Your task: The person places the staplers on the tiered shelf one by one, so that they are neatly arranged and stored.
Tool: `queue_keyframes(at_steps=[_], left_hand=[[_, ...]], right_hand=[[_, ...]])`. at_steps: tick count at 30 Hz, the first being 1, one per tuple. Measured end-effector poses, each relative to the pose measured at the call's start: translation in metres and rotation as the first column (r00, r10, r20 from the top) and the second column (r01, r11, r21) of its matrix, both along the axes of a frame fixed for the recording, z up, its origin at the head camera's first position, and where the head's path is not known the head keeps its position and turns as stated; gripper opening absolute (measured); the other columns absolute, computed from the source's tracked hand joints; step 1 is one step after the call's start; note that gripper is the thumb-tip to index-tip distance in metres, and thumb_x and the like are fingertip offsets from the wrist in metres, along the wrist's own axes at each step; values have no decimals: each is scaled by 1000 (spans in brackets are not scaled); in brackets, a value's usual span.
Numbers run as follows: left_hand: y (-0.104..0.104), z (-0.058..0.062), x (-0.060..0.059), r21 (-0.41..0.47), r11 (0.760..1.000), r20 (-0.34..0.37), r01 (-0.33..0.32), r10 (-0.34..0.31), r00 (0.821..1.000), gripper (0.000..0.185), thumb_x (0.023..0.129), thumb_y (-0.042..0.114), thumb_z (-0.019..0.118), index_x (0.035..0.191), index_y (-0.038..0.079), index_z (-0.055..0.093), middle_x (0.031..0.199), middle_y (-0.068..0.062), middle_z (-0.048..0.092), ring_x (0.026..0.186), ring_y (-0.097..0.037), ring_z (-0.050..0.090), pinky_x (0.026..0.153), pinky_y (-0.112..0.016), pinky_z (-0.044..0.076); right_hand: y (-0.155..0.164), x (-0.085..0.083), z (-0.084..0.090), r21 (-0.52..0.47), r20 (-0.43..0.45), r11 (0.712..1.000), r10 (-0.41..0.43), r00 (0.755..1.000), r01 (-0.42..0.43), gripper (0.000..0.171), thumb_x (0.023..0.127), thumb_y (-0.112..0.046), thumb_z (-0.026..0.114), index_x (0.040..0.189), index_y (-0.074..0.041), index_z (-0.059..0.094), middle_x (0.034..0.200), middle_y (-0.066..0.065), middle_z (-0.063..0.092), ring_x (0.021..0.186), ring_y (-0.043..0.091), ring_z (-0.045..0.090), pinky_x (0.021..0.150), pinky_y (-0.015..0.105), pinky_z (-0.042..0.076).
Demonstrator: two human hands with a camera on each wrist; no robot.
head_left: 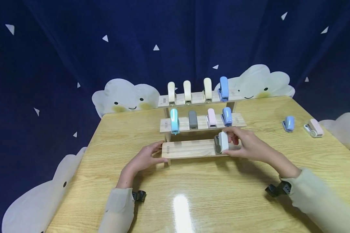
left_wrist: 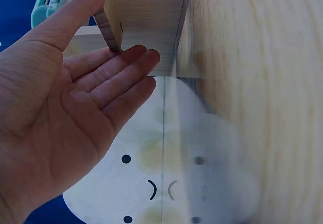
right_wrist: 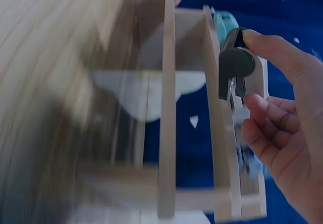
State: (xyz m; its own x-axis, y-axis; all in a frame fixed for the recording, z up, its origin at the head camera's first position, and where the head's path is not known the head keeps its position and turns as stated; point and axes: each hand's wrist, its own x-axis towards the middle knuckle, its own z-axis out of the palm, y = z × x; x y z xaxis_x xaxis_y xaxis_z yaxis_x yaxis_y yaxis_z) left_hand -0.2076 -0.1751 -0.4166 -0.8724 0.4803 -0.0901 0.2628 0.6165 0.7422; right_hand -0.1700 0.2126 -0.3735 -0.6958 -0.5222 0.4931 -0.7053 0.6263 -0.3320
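My right hand (head_left: 245,144) pinches a white-and-grey mini stapler (head_left: 223,142) between thumb and fingers, over the right part of the rack's lowest tier. Up close in the right wrist view, the stapler (right_wrist: 239,62) shows its rounded dark grey end and white side. With my left hand (head_left: 147,158), I hold the left end of the three-tier wooden rack (head_left: 189,149) at that lowest tier, thumb at the front edge and fingers toward the back. The left wrist view has the fingers (left_wrist: 118,77) fairly straight beside the rack's end (left_wrist: 146,7).
Cream staplers (head_left: 187,92) and a blue one (head_left: 224,88) line the top tier. On the middle tier stand turquoise (head_left: 174,120), grey (head_left: 193,119), pink (head_left: 211,117) and blue (head_left: 227,116) staplers. A small blue stapler (head_left: 288,123) and a pink-and-white one (head_left: 314,127) lie on the table at right.
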Motion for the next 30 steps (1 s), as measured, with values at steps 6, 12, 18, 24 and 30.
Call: queue_keyframes(at_steps=[6, 12, 18, 24, 30], left_hand=[[-1, 0, 0, -5, 1000, -6, -1, 1, 1000, 88, 83, 35, 77, 153, 7, 31, 152, -16, 45, 137, -34, 47, 117, -50, 37], [-1, 0, -1, -15, 1000, -13, -4, 3, 1000, 87, 84, 34, 77, 153, 7, 31, 151, -16, 45, 137, -34, 48, 117, -50, 37], [1, 0, -1, -19, 1000, -16, 2, -2, 1000, 86, 84, 32, 77, 153, 6, 32, 151, -16, 45, 136, -34, 49, 118, -50, 36], [1, 0, -2, -7, 1000, -17, -1, 1, 1000, 84, 84, 29, 77, 152, 7, 33, 152, -16, 45, 135, -34, 50, 117, -50, 38], [1, -1, -2, 7, 1000, -19, 8, -8, 1000, 84, 84, 29, 77, 152, 6, 34, 151, -16, 46, 134, -34, 51, 117, -50, 38]], right_hand=[[-38, -3, 1, 19, 84, 1000, 11, 996, -13, 60, 73, -27, 86, 120, -3, 56, 80, 0, 59, 70, 4, 48, 56, 16, 43], [-71, -9, -3, 10, 152, 999, 51, 987, -53, 58, 77, -30, 83, 121, -5, 55, 86, 0, 60, 70, 7, 49, 59, 18, 46], [-96, -16, -8, 34, 137, 997, 64, 989, -69, 62, 77, -32, 83, 123, -2, 54, 86, -1, 60, 67, 6, 46, 58, 18, 45], [-115, -22, -13, 85, 142, 994, 50, 989, -62, 63, 79, -36, 81, 125, -2, 54, 86, 0, 60, 67, 3, 44, 59, 17, 45], [-125, -26, -15, 121, 123, 991, 48, 991, -63, 63, 80, -36, 80, 125, 0, 54, 88, 2, 60, 70, 5, 47, 63, 18, 49]])
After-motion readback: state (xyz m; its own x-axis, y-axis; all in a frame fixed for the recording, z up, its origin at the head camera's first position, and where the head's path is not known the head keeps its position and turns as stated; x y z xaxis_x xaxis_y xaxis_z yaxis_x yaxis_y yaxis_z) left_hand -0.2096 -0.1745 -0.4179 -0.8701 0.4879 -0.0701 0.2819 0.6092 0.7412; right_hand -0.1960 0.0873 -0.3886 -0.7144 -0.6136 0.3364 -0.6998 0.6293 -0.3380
